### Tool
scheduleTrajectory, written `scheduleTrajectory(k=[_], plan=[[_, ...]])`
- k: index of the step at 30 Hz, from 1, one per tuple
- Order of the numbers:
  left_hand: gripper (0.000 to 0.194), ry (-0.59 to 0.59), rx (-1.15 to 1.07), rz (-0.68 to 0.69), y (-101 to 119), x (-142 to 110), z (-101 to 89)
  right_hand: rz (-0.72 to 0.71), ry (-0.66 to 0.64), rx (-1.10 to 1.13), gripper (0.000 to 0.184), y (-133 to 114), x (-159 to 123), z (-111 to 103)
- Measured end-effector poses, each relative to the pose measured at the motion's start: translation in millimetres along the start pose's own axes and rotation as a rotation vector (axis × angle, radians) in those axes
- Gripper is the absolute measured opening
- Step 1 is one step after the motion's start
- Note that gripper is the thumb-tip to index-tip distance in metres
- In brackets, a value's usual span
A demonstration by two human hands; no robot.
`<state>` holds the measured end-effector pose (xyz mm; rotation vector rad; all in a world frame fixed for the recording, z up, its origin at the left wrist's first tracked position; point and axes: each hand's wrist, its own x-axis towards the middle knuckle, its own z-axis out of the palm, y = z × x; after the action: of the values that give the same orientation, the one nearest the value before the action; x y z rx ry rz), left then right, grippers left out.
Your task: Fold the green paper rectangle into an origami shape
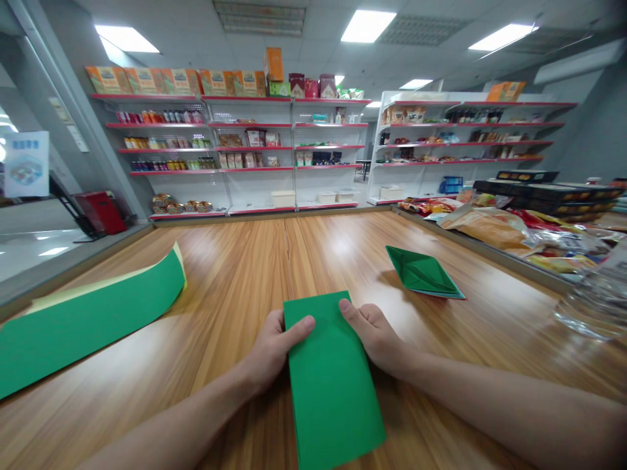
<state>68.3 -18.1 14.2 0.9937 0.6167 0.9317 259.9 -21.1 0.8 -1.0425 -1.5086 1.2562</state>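
Note:
A folded sheet of green paper (333, 385) is held just above the wooden table (235, 274), its long side running toward me. My left hand (277, 343) grips its left edge near the far end, thumb flat on top and fingers hidden beneath. On the opposite edge my right hand (375, 333) pinches the far right corner, thumb on top. To the right lies a folded green paper boat (425, 271), apart from both hands. A long strip of green and pale yellow paper (108, 320) curls up at its far end on the left.
Packaged snacks (490, 228) and stacked black boxes (553, 196) fill a ledge at the right. A clear plastic container (595, 303) stands at the right edge. Shelves of goods (249, 134) line the back, and a red box (100, 212) is at the left.

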Motion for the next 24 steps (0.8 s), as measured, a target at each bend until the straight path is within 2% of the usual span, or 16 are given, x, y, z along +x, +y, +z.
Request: scheduleTrajectory(k=[3, 7, 12, 18, 22, 24], plan=[[0.035, 0.048, 0.102, 0.016, -6.4, 1.6, -0.9, -0.028, 0.025, -0.065, 0.057, -0.7, 0.7, 0.7], [0.038, 0.047, 0.107, 0.0, -9.4, 5.2, -5.0, -0.042, 0.041, -0.114, 0.057, 0.3, 0.5, 0.2], [0.04, 0.052, 0.122, 0.017, -7.3, 4.3, -2.1, -0.032, -0.018, -0.074, 0.056, 2.1, 0.0, -2.3], [0.047, 0.22, 0.233, 0.075, -10.3, 6.0, 0.0, -0.077, 0.012, -0.152, 0.054, 0.3, 4.5, -7.7], [0.044, 0.232, 0.193, 0.059, -12.9, 6.0, 4.9, -0.115, 0.103, -0.17, 0.053, 0.2, 8.7, -9.7], [0.046, 0.26, 0.283, 0.103, -13.4, 5.0, 7.7, -0.108, 0.135, -0.158, 0.053, 0.9, 9.7, -9.6]])
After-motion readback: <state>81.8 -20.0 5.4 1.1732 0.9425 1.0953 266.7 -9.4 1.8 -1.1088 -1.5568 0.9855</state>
